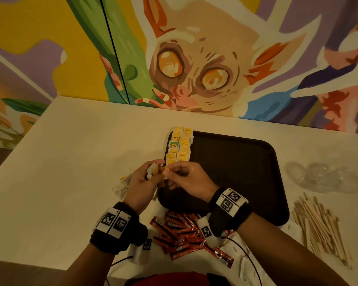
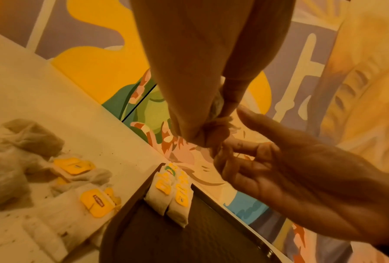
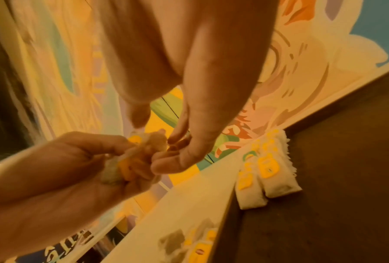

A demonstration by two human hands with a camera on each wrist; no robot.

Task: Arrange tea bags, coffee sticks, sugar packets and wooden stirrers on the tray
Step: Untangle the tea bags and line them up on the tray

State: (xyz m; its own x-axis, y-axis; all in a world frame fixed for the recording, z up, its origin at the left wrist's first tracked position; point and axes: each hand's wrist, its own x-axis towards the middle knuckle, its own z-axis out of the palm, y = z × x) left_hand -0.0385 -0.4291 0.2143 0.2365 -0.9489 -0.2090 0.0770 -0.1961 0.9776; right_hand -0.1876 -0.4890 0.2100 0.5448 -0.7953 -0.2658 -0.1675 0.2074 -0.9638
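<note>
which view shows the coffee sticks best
The head view: the red coffee sticks lie piled on the table just below the tray, partly under both wrists. Neither wrist view shows them at all.

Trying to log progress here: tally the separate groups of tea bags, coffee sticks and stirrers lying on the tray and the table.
Tea bag rows on the tray: 2
Loose tea bag heap on the table, left of the tray: 1
Coffee stick heap, near side of the tray: 1
Wooden stirrer pile, right of the tray: 1
Total: 5
</note>
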